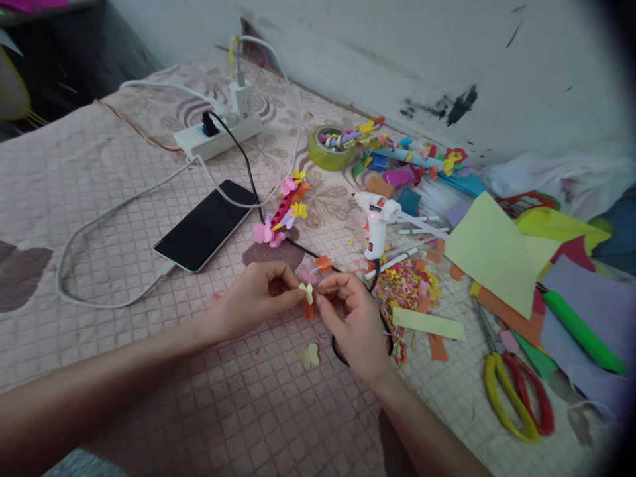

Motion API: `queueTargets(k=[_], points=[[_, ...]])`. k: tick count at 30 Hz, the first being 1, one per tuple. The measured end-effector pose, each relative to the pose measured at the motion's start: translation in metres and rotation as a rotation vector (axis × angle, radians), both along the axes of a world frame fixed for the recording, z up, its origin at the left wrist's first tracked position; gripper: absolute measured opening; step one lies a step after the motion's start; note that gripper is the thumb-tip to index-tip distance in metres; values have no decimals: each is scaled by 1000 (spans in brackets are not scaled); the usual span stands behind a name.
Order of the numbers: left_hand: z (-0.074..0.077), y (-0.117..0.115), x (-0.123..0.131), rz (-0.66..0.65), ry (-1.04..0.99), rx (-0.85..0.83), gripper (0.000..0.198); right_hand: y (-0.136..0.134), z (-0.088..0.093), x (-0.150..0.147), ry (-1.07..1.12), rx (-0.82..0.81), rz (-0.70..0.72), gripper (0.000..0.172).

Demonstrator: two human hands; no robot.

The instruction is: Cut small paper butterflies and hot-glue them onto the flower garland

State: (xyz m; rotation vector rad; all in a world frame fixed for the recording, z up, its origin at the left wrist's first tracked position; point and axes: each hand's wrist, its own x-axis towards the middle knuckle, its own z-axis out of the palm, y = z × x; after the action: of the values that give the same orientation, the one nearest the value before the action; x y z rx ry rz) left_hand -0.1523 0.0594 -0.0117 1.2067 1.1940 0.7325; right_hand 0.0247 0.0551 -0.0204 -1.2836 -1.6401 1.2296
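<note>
My left hand [256,295] and my right hand [350,318] meet over the pink quilted cloth [99,179], both pinching one small pale yellow paper flower [308,292]. An orange scrap [309,310] shows just under it, between my fingers. A second pale yellow flower cutout [310,356] lies flat on the cloth below my hands. A white hot glue gun [376,222] stands just beyond my right hand, its black cord running under that hand.
A phone [203,225] on a white cable lies to the left, a power strip [216,136] behind it. A stick with paper flowers [284,207], a tape roll [328,149], coloured paper sheets [497,252], paper shreds [405,285] and two scissors [517,394] fill the right side.
</note>
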Motion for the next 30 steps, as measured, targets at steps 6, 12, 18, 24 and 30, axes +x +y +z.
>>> queueTargets(k=[6,12,18,24,30], points=[[4,-1,2,-17,31,2,18,-1,1,-1,1,13,-13,15],[1,-3,3,-32,60,31,15,0,1,-2,4,20,-33,14],[-1,-4,4,-22,62,40,13,-1,1,-3,8,23,-50,14],[1,-4,6,-9,32,22,12,0,1,-3,47,-5,-43,8],[-4,-4,6,32,61,54,11,-2,4,-5,93,-47,-31,14]])
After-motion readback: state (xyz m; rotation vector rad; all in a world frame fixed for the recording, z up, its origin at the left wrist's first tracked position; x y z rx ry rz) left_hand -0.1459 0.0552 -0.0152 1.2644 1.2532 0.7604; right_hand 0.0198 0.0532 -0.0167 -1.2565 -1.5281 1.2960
